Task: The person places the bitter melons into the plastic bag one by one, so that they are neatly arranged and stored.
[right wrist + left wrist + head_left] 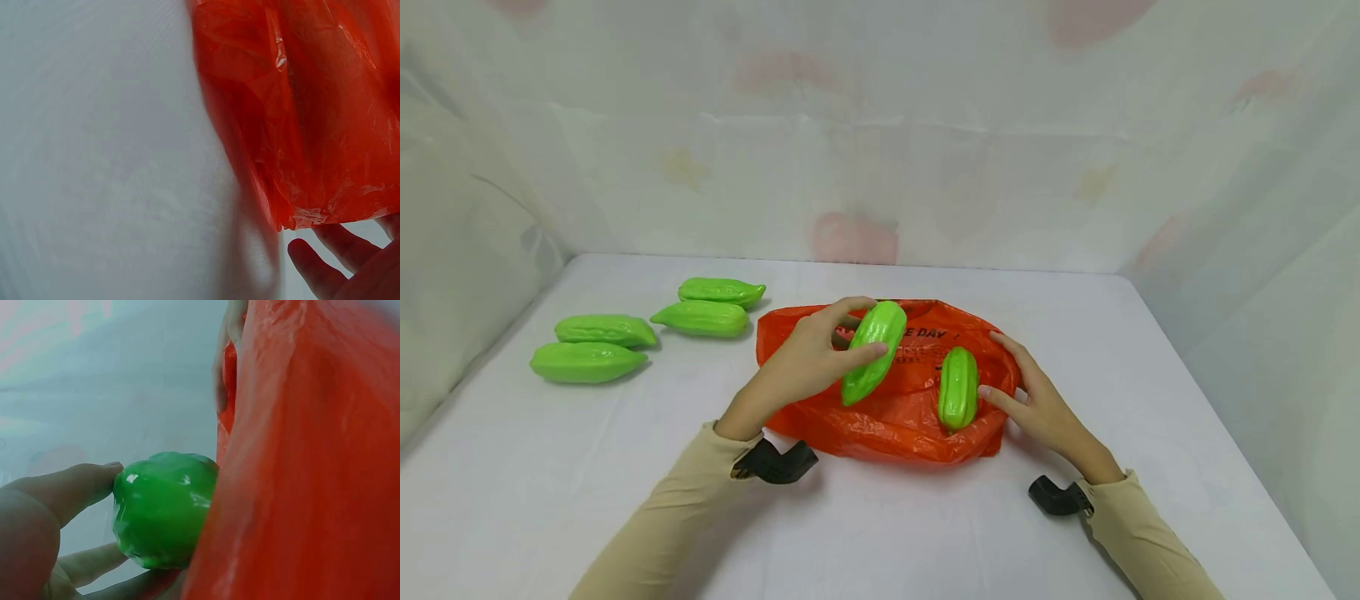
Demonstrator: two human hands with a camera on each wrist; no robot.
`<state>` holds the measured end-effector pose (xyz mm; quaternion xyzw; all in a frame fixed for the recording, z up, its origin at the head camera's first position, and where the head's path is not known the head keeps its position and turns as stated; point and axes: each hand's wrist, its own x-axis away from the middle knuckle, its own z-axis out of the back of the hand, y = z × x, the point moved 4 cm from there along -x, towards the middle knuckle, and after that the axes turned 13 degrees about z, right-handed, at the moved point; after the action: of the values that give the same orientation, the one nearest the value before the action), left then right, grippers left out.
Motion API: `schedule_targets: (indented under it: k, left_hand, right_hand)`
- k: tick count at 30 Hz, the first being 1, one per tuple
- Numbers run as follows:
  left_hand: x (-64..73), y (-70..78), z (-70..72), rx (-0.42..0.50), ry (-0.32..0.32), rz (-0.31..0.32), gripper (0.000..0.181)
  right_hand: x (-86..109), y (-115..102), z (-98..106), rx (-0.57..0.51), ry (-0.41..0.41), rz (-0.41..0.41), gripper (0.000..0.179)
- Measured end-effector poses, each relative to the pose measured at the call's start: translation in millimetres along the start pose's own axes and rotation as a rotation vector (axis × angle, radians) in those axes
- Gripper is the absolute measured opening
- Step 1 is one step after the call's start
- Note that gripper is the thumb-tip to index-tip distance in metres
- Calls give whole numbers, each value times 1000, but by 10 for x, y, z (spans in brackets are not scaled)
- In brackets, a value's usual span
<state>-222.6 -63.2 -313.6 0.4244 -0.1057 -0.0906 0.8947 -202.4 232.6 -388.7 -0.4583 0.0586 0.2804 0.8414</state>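
Note:
My left hand [808, 350] holds a ridged green bitter melon [876, 350] between thumb and fingers, above the mouth of a red plastic bag [850, 429]. The left wrist view shows the held melon [162, 509] end-on, its far side overlapped by the red bag wall [300, 462]. A second bitter melon [958, 389] lies in the bag toward its right side. At the bag's right rim, my right hand [1037, 400] holds the plastic, its thumb beside the second melon. In the right wrist view, fingers [344, 247] show at the bag's edge [312, 215], partly hidden by it.
Several more bitter melons lie at the left of the white table: one pair [587, 362] farther out and another pair [700, 319] near the bag's left end. Pale curtains [850, 167] enclose the table's back and sides.

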Motion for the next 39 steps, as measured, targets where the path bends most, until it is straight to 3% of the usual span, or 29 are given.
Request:
schedule_targets:
  k: [13,23,39]
  left_hand:
    - [-106,59,-238,-7,-20,29,63]
    - [-155,110,-482,-75,-33,59,64]
    - [-241,156,-678,-136,-91,106,61]
  right_hand:
    - [-6,3,-2,-7,-1,2,74]
    - [-12,7,-3,-12,0,6,73]
    - [-22,-7,11,-11,-6,10,74]
